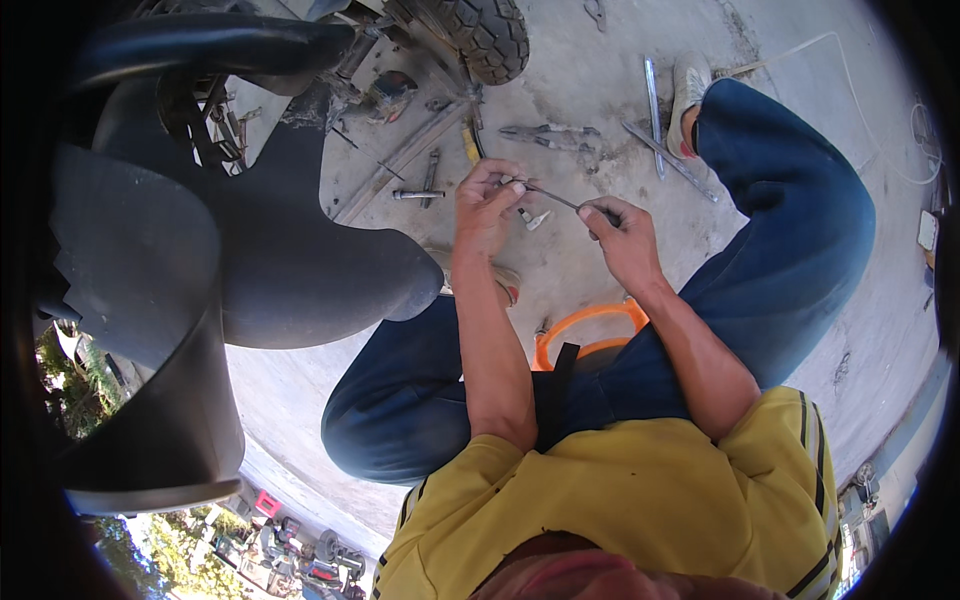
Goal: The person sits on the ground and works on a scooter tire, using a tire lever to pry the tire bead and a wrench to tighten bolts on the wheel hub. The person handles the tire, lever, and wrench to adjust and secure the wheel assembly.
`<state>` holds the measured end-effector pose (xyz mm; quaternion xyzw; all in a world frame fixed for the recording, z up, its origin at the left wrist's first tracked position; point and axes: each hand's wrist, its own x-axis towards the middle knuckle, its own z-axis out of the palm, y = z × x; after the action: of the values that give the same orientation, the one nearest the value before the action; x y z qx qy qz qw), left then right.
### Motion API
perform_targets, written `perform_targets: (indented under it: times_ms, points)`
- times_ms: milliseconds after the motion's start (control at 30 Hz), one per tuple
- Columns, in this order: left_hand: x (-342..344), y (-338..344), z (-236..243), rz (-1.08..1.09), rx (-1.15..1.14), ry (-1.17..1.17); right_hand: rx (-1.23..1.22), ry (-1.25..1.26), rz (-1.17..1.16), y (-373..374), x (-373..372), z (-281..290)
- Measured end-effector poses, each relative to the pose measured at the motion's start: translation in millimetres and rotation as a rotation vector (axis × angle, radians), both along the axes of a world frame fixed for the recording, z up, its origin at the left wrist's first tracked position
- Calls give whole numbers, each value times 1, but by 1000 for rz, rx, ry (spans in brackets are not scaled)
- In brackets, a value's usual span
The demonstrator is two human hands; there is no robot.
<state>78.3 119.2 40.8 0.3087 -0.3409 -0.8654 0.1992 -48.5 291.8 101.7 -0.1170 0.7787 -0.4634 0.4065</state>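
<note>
A thin dark rod (548,194) runs between my two hands above the concrete floor. My left hand (485,200) pinches its left end near the tips of my thumb and fingers; whether a small piece is also there, I cannot make out. My right hand (622,235) is closed round the rod's darker right end. Just behind my left hand, a yellow-and-black piece (471,143) hangs by the vehicle's wheel (485,40). A small pale metal tool (533,219) lies on the floor below the rod.
Black body panels (270,280) of the vehicle fill the left side. Pliers (550,137), a socket tool (418,194) and metal bars (653,120) lie on the floor. An orange ring-shaped object (583,315) is between my legs. A pale hose (840,70) curves at the right.
</note>
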Motion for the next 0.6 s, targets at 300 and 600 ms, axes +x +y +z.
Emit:
perform_targets:
  times_ms: [300,600]
  points:
    - [9,-16,0,-24,10,11,-28,-66,-58,-6,10,-3]
    - [17,-33,1,-114,1,-106,-88,13,-75,-18,25,-2]
